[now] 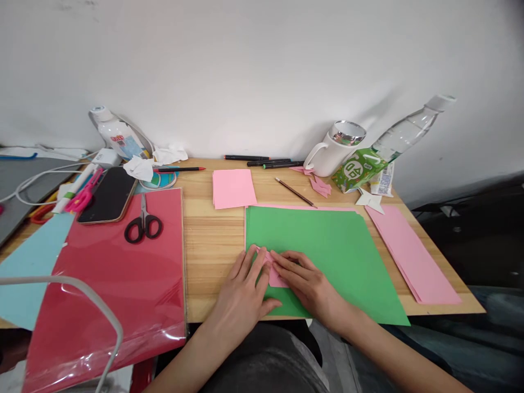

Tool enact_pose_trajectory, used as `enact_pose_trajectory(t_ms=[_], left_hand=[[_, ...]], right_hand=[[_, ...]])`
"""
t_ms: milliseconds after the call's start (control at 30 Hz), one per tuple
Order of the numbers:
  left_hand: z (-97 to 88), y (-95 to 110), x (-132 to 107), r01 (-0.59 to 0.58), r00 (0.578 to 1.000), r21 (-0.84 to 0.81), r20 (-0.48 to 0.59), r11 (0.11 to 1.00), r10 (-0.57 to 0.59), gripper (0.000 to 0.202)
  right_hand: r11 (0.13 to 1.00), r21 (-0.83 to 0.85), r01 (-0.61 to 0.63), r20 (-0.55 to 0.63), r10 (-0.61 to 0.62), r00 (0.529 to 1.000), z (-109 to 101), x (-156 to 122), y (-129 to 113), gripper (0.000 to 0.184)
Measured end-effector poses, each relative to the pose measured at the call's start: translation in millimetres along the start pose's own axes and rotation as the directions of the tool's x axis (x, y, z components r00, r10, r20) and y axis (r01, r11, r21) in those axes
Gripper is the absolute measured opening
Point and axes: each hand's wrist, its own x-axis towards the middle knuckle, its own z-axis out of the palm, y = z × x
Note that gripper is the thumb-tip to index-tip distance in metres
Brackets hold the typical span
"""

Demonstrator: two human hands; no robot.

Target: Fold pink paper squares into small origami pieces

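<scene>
The fingers (257, 262) of the left hand (244, 292) lie flat and spread, not gripping, just pressing down on a small folded pink paper (277, 280). The right hand (311, 288) does the same, its fingertips meeting the left ones on top of it. That pink piece sits on the near-left corner of the green sheet (327, 245). Left of the green sheet there's a red pack (123, 284) with scissors (143, 225) on it. Behind it are a pink stack (233, 188), a pencil (295, 192) and a white mug (333, 150). Everything's on the desk (213, 245).
</scene>
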Motion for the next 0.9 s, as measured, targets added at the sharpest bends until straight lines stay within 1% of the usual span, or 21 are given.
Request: enact_pose_trajectory(t_ms=[167,533,900], left_hand=[[2.8,-1.0,-1.6,-0.007,1.0,0.025,0.023,1.0,0.007,0.065],[1.1,1.6,-0.4,0.015,1.0,0.025,0.018,1.0,-0.016,0.067],[0.1,4.6,-0.4,0.01,1.0,0.075,0.01,0.997,-0.01,0.065]], right_hand=[[1.0,-0.004,-0.001,-0.012,0.001,1.0,0.4,0.3,-0.7,0.042],[1.0,0.029,0.001,-0.011,-0.001,1.0,1.8,-0.3,2.1,0.032],[0.999,0.045,0.005,-0.004,-0.005,1.0,1.5,-0.6,1.4,0.034]])
